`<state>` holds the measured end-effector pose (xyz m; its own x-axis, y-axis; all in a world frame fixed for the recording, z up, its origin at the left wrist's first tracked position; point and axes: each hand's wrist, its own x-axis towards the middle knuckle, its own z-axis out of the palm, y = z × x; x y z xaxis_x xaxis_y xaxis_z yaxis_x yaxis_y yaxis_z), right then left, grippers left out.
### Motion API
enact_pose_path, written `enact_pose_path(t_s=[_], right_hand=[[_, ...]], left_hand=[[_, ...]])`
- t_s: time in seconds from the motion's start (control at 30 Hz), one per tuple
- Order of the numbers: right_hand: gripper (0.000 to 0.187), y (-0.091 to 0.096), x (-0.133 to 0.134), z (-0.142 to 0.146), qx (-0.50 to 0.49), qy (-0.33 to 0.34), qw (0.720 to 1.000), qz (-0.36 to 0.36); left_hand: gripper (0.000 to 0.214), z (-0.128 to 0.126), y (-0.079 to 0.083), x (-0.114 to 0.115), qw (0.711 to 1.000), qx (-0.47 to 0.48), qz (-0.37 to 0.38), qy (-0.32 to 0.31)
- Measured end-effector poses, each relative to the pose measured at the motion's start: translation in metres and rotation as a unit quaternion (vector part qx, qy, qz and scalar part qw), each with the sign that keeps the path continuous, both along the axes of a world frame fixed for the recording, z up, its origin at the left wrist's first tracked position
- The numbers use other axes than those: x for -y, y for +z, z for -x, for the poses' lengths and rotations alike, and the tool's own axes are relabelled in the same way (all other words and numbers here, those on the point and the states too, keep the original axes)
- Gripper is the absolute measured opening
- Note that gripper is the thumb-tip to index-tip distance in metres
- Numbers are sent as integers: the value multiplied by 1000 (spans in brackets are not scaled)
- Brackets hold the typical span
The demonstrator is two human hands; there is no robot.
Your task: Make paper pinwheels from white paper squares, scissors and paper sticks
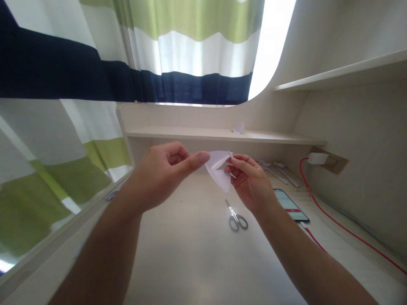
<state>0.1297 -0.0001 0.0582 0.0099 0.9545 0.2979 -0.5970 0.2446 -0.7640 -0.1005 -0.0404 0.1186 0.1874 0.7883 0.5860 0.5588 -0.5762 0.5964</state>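
A thin white piece of folded paper is held up in front of me above the desk, between both hands. My left hand pinches its left edge, thumb on the near side and the other fingers curled behind. At the paper's twisted upper right corner, my right hand grips with thumb and fingertips. The paper's lower part hangs down as a rounded flap. Below it on the desk lie scissors with dark handles, blades pointing away from me; neither hand touches them.
A phone with a lit screen lies at the right, a red cable running to a white charger. Behind it are white paper pieces with stems. Another folded white paper sits on the low shelf. Striped curtains hang behind.
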Motion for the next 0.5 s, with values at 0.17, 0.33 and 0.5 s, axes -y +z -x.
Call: enact_pose_path(t_s=[0.17,0.33,0.5], right_hand=[[19,4,3,-3,-17,-27,999,10],[22,5,5,-1,-21,-27,999,18],[19,5,7,3,1,-36,999,5]], left_hand=[[37,-10,-5,0,999,-32,-39,-10],[24,-20,-10,-9,996,-28,-72,38],[15,-23,-13,-17,994,-5,-56,92]])
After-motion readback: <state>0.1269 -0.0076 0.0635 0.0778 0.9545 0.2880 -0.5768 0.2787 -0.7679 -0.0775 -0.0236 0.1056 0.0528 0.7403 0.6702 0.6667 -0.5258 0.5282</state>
